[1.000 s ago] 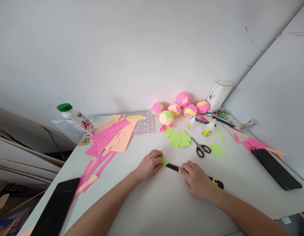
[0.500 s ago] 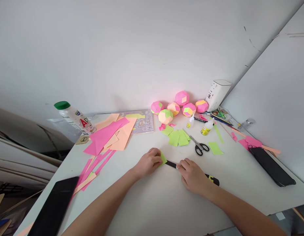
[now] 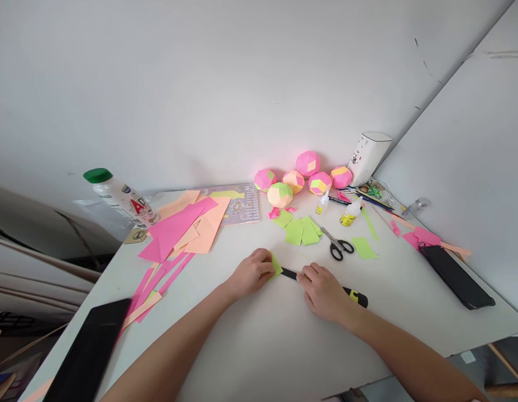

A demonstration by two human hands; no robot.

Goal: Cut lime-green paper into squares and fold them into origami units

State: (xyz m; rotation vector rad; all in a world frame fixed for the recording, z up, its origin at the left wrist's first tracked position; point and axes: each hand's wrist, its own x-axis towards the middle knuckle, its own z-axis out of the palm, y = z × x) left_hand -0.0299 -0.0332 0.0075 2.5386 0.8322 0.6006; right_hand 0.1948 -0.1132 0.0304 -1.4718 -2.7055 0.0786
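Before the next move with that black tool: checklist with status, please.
1. Left hand holds the green paper piece down on the table: ok.
2. Right hand has a closed grip on the black tool: ok.
3. Tool's tip reaches the paper's edge: ok.
4. Blade out at the tip: cannot tell.
5. Left fingertips apart from the tip: cannot tell, they sit very close.
6. Scissors lie apart from both hands: ok.
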